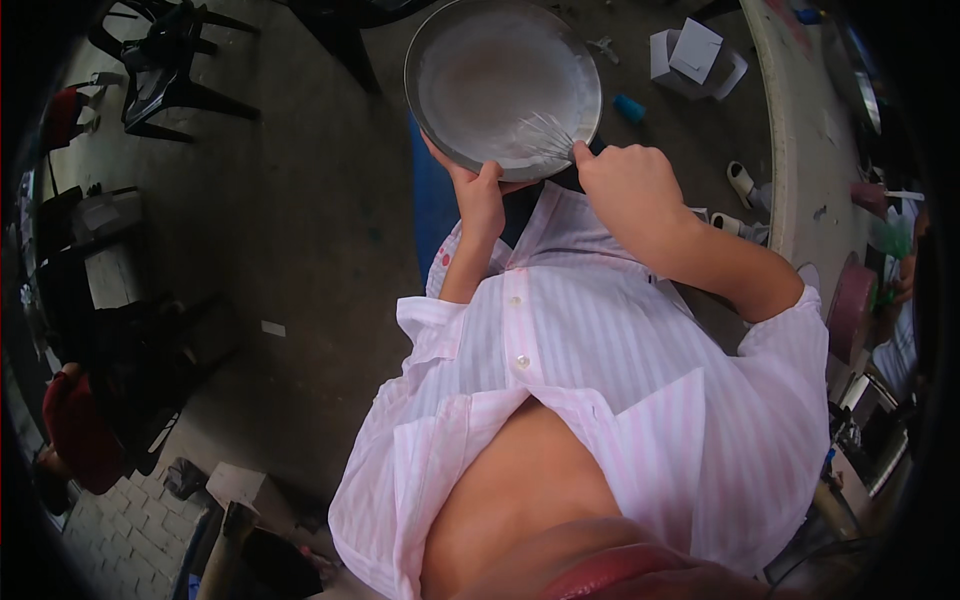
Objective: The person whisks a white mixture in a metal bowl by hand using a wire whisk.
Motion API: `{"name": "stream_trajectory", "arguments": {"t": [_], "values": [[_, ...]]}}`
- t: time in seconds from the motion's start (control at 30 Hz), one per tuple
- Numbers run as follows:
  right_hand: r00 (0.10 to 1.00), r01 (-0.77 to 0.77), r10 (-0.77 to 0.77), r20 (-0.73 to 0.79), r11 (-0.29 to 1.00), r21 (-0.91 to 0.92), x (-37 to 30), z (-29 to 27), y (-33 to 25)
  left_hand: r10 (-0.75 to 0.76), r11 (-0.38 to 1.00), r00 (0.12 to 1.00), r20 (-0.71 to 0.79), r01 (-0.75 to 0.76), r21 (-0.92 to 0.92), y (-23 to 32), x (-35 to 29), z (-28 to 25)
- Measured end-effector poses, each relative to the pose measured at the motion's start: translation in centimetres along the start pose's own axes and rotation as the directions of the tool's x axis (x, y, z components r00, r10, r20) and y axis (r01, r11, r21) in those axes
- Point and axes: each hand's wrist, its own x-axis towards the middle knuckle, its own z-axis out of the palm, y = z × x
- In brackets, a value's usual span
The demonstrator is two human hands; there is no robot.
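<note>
A large round metal bowl is at the top middle, tilted so that its inside shows. A pale, whitish mixture coats its bottom and sides. My left hand grips the near left rim, the thumb over the edge and the fingers against the outside. In my right hand is a wire whisk, its handle mostly hidden by the closed fingers. The whisk's wires lie inside the bowl by the near right wall, touching the mixture.
Dark plastic chairs stand at the far left. To the right of the bowl are a blue cup-like object and an opened white box. A pale counter or ledge runs along the right side. Another person in red is at the lower left.
</note>
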Motion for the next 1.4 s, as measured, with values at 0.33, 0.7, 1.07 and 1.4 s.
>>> {"name": "stream_trajectory", "arguments": {"t": [0.33,0.7,1.07,1.4], "values": [[0.976,0.041,-0.006,-0.216,0.987,0.154,1.5,0.7,-1.5,-0.025,0.998,0.999,0.048,0.027,-0.053,0.1,0.2,-0.6],[0.947,-0.050,0.157,-0.282,0.934,0.353,0.5,2.6,-5.9,-0.010,1.000,1.000,0.011,0.010,-0.011,-0.1,0.2,-0.5],[0.858,-0.217,0.389,-0.335,0.866,0.451,3.0,5.6,3.8,-0.083,0.996,0.990,0.117,0.081,0.024,0.3,0.1,-0.8],[0.889,-0.106,0.435,-0.144,0.501,0.859,4.4,8.7,8.1,-0.126,0.989,0.989,0.076,0.119,0.090,-0.1,0.4,-1.1]]}}
